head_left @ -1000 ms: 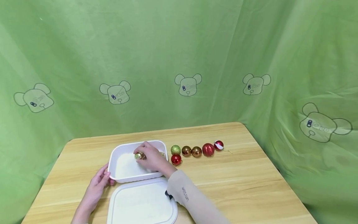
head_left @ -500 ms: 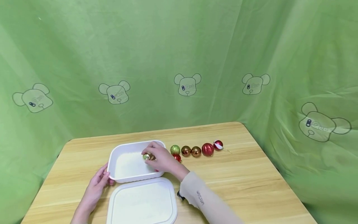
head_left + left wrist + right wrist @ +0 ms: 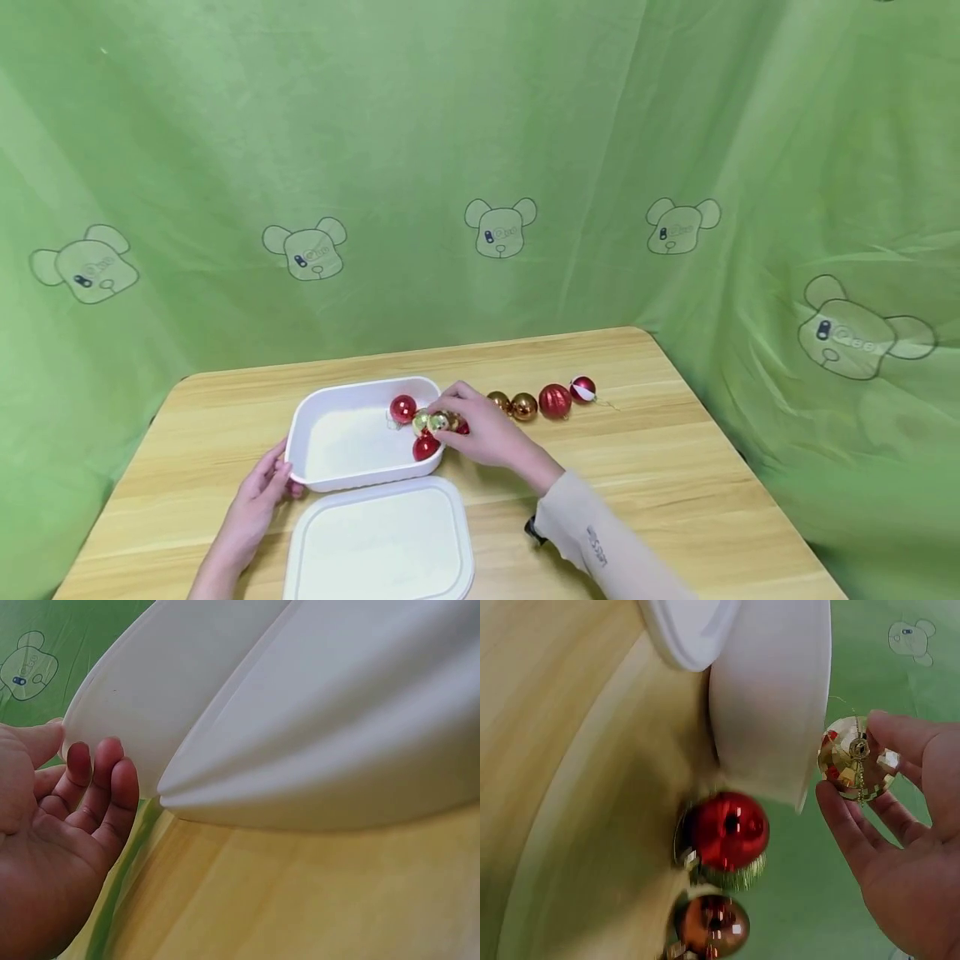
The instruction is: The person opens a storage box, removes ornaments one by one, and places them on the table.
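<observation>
My left hand (image 3: pixel 255 504) grips the left front corner of a white plastic box (image 3: pixel 337 450). In the left wrist view, the thumb and fingers of that hand (image 3: pixel 64 832) meet at the box's rim (image 3: pixel 112 697). My right hand (image 3: pixel 491 429) pinches a gold mirrored Christmas bauble (image 3: pixel 855 759) between thumb and fingertips, over the box's right rim. Inside the box's right end lie a red bauble (image 3: pixel 402 408), another red bauble (image 3: pixel 425 447) and a gold one (image 3: pixel 421 422) partly covered by the held bauble.
Right of the box, a red bauble (image 3: pixel 731 831) and a glittery green bauble (image 3: pixel 744 876) lie close together. Two copper baubles (image 3: pixel 524 407), a ribbed red one (image 3: pixel 555 402) and a red-and-white one (image 3: pixel 582 389) continue the row. A white lid (image 3: pixel 378 542) lies before the box.
My right hand has moved right with the gold bauble, from over the box's middle to its right rim, uncovering the baubles inside. My left hand stays at the corner.
</observation>
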`<state>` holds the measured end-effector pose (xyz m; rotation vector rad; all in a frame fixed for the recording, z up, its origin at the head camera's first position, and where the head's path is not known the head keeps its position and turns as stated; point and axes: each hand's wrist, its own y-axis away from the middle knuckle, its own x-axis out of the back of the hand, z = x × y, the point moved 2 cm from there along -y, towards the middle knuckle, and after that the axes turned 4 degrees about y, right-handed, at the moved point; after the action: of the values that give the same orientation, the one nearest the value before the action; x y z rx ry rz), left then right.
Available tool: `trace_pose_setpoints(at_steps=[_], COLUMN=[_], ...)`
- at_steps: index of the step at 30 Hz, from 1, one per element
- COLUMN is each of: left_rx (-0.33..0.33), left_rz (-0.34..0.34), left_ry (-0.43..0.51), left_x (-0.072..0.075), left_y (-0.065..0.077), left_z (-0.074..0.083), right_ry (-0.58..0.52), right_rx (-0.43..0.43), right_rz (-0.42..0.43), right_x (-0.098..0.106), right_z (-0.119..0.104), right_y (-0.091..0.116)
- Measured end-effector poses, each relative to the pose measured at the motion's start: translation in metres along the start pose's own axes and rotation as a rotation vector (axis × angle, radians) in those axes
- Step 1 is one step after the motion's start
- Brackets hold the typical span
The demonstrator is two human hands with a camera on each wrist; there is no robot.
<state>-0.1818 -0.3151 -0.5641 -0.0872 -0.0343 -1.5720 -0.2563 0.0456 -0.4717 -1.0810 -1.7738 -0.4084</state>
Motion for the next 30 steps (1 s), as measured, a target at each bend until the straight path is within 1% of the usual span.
trace_pose_setpoints(at_steps=[3, 6, 10, 15, 19, 25, 30], left_rx=[-0.001, -0.008, -0.004, 0.008, 0.003, -0.021, -0.007], left_rz=[0.003, -0.002, -0.004, 0.0, -0.003, -0.004, 0.006], left_ry=[-0.01, 0.005, 0.013, -0.003, -0.005, -0.003, -0.017], left_x=[0.002, 0.001, 0.0, 0.001, 0.001, 0.0, -0.001], left_y=[0.001, 0.001, 0.0, 0.0, 0.0, 0.0, 0.001], left_z=[0.0, -0.001, -0.003, -0.004, -0.004, -0.002, 0.0], right_ry=[-0.03, -0.047, -0.059, -0.043, -0.03, -0.011, 0.0], right_rx=[0.004, -0.004, -0.051, -0.109, -0.128, -0.15, -0.166], right_rz=[0.027, 0.049, 0.054, 0.056, 0.06, 0.045, 0.034], right_x=[0.008, 0.017, 0.027, 0.032, 0.031, 0.024, 0.018], right_z=[0.005, 0.011, 0.024, 0.041, 0.05, 0.063, 0.069], right_y=[0.007, 0.014, 0.025, 0.037, 0.042, 0.047, 0.049])
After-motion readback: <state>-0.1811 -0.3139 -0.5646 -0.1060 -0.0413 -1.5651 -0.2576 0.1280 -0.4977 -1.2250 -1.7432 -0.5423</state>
